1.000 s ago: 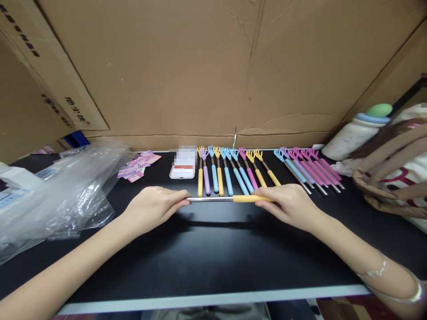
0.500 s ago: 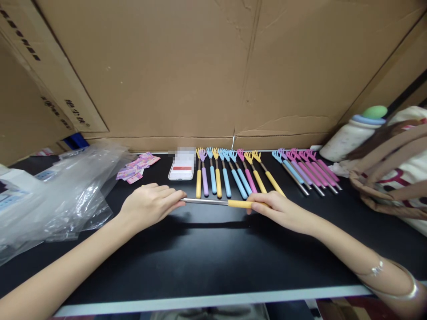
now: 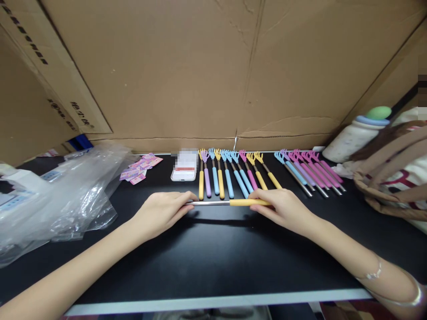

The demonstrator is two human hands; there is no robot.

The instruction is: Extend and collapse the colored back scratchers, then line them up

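Observation:
A back scratcher with a yellow sleeve [image 3: 240,202] and a bare metal rod [image 3: 211,203] is held level above the black table. My left hand [image 3: 165,211] pinches the rod's end between thumb and fingers. My right hand [image 3: 283,206] is closed round the sleeve's far end; the hand hides any claw there. Just behind, a row of back scratchers [image 3: 228,182] in yellow, purple, blue and pink lies with claws toward the cardboard. More of them [image 3: 312,173], with bare metal ends facing me, lie farther right.
Clear plastic bags [image 3: 76,191] cover the table's left side. Small pink-purple cards [image 3: 138,168] and a white phone [image 3: 184,166] lie at the back. A bottle [image 3: 353,135] and a fabric bag [image 3: 393,169] stand at right. Cardboard [image 3: 173,71] walls the back.
The scratcher's rod end has dropped slightly, with my left hand moving a little right and down. Both hands keep hold of it. The whole view has shifted slightly.

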